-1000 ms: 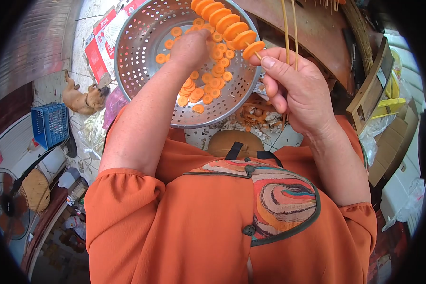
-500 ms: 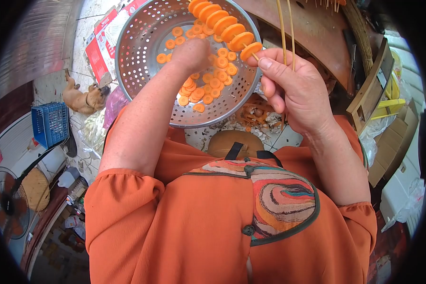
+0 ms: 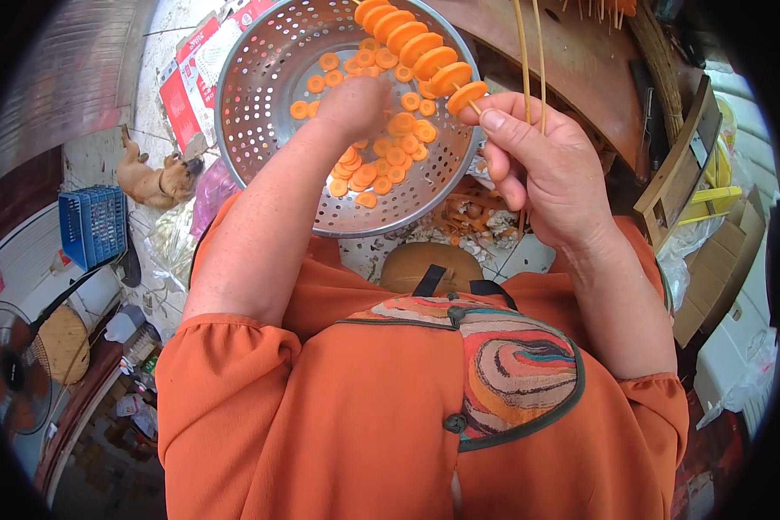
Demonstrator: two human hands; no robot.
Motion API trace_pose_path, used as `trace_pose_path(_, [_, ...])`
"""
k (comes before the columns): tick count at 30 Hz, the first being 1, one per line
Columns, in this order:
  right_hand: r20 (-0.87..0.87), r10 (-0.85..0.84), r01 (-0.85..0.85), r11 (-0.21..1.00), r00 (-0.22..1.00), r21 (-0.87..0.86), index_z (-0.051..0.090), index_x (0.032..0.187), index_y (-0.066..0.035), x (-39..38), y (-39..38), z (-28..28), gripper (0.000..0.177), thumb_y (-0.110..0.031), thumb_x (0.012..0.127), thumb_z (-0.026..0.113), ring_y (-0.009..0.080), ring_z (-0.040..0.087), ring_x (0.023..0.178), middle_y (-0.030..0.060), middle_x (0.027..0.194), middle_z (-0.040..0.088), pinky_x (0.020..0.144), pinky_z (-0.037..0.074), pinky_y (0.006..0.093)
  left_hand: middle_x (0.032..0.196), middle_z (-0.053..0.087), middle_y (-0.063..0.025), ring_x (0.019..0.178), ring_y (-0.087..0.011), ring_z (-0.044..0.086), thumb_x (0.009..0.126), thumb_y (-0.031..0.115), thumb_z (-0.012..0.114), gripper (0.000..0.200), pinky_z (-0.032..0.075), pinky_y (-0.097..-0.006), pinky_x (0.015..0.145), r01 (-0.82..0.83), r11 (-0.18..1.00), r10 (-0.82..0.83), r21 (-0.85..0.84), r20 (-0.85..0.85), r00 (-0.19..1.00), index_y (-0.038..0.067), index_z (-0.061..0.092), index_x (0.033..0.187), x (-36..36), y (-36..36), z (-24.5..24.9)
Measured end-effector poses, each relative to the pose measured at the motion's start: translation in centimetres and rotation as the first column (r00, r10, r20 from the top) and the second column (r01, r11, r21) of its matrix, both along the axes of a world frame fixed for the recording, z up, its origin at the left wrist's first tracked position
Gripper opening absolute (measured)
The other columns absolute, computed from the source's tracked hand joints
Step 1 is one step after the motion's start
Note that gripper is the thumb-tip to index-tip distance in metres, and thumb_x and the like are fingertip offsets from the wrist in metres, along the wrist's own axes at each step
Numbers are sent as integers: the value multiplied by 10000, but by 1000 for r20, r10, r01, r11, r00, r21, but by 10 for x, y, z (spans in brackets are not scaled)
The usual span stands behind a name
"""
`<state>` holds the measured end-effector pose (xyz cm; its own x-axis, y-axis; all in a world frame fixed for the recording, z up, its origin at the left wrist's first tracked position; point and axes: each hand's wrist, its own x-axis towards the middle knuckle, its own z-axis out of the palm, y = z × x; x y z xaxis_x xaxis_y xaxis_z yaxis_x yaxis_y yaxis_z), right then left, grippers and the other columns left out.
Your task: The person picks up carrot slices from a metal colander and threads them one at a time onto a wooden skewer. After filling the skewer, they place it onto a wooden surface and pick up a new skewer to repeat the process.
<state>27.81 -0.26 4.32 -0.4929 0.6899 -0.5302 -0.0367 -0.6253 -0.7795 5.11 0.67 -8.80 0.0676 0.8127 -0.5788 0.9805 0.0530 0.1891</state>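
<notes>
My right hand (image 3: pixel 546 160) is closed round the lower end of a bamboo skewer (image 3: pixel 472 106). Threaded along it are several round carrot slices (image 3: pixel 431 62), spaced slightly apart, slanting up to the left over a metal colander (image 3: pixel 256 143). Two bare sticks (image 3: pixel 523 61) also rise from this hand. My left hand (image 3: pixel 355 104) reaches into the colander, close above loose carrot slices (image 3: pixel 396 156). Its back faces me and the fingers are hidden, so what they grip, if anything, does not show.
Vegetable scraps (image 3: pixel 472 217) lie on the floor beyond my lap. A dog (image 3: pixel 156 178) lies at the left near a blue basket (image 3: pixel 92 227) and a fan (image 3: pixel 13 373). A wooden board (image 3: pixel 572 65) and cardboard (image 3: pixel 721 269) are at the right.
The view has shifted slightly, so the colander and skewer appear a little further right and lower. My left hand stays in the colander; my right hand keeps its hold on the skewer.
</notes>
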Motion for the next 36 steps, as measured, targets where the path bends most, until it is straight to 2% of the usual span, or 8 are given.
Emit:
trace_pose_path(4, [60, 23, -23, 1000, 998, -14, 579, 951, -24, 0, -3, -1, 181, -203, 922, 587, 26, 424, 416, -10, 617, 551, 391, 332, 167, 910, 656, -104, 871, -185, 660, 789, 51, 658, 254, 548, -340, 717, -449, 874, 486, -186, 318, 814, 66, 575, 1029, -29, 19, 23])
trace_pose_path(5, [58, 24, -24, 1000, 998, -6, 579, 951, -24, -1, -4, -2, 181, -203, 922, 587, 26, 424, 416, -10, 617, 551, 391, 332, 167, 910, 649, -107, 854, -176, 659, 804, 36, 651, 229, 557, -320, 720, -638, 735, 625, -229, 595, 506, 44, 573, 1020, -35, 22, 33])
trace_pose_path(6, [70, 55, -54, 998, 996, -23, 576, 947, -23, -2, -5, -3, 179, -199, 922, 586, 26, 423, 414, -10, 614, 551, 388, 332, 168, 909, 643, -111, 838, -167, 658, 819, 20, 643, 204, 566, -300, 723, -754, 562, 617, -340, 779, 109, 22, 572, 1010, -41, 25, 41])
trace_pose_path(12, [71, 95, -92, 995, 993, -35, 565, 949, -9, -7, -6, -4, 174, -183, 931, 566, 28, 425, 414, -7, 607, 547, 386, 337, 169, 913, 640, -130, 832, -226, 660, 836, 1, 609, 191, 582, -332, 749, -740, 476, 417, -476, 863, -287, -29, 570, 1020, -63, 25, 67])
trace_pose_path(25, [66, 108, -106, 994, 992, -33, 564, 955, 0, -10, -6, -2, 173, -171, 938, 547, 27, 419, 411, -11, 595, 536, 387, 331, 168, 845, 630, -133, 769, -232, 662, 809, -21, 598, 131, 597, -346, 722, -797, 383, 345, -467, 873, -346, -25, 562, 934, -62, 25, 73])
trace_pose_path(30, [68, 97, -95, 995, 993, -31, 565, 939, -1, -9, -5, -4, 163, -163, 936, 549, 26, 417, 404, -13, 590, 538, 382, 327, 168, 841, 632, -113, 766, -203, 664, 809, 6, 599, 93, 582, -315, 718, -842, 505, 289, -189, 957, -42, 13, 568, 897, -52, 22, 73])
trace_pose_path(33, [70, 73, -71, 997, 995, -22, 572, 936, -4, -9, -6, -4, 159, -163, 930, 560, 26, 414, 402, -11, 591, 537, 380, 325, 167, 841, 631, -102, 760, -195, 661, 808, 48, 595, 77, 574, -308, 717, -801, 480, 306, -357, 924, -229, 19, 573, 876, -43, 21, 74])
trace_pose_path(36, [49, 47, -46, 998, 998, -31, 582, 934, -7, -10, -4, -3, 158, -164, 924, 568, 26, 411, 402, -10, 592, 535, 380, 325, 164, 834, 627, -96, 749, -193, 656, 801, 78, 593, 93, 570, -310, 707, -772, 521, 337, -364, 919, -205, 18, 576, 870, -30, 19, 76])
